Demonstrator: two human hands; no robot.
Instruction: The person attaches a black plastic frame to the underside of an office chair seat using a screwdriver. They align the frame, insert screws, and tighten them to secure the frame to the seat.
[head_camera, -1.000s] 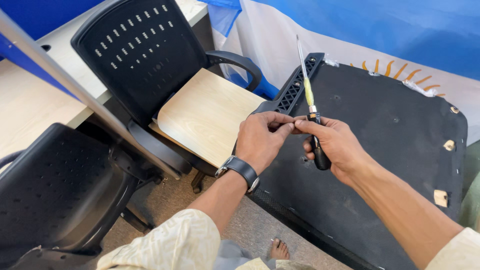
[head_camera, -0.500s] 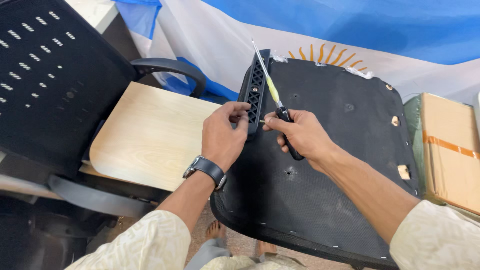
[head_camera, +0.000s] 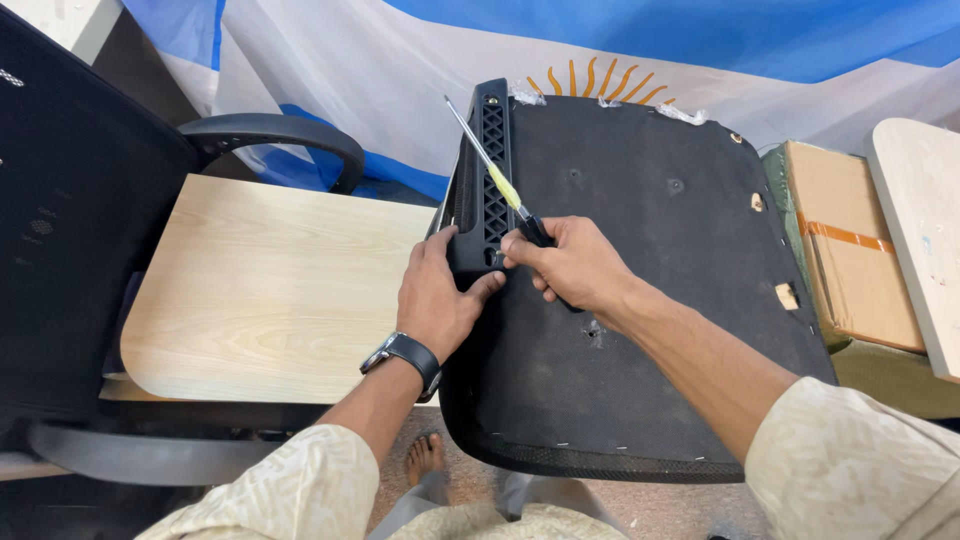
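Starting at the far left, a black mesh chair back stands beside a light wooden seat board, with a curved black armrest above it. Left hand, a black wristwatch on its wrist, is clamped on the lower end of a black slotted plastic bracket fixed along the left edge of an upturned black seat pan. Right hand is closed around the dark handle of a screwdriver, whose shaft slants up and left across the bracket. The seat pan leans against blue-and-white cloth. Further right lies a brown cardboard box, then a pale board.
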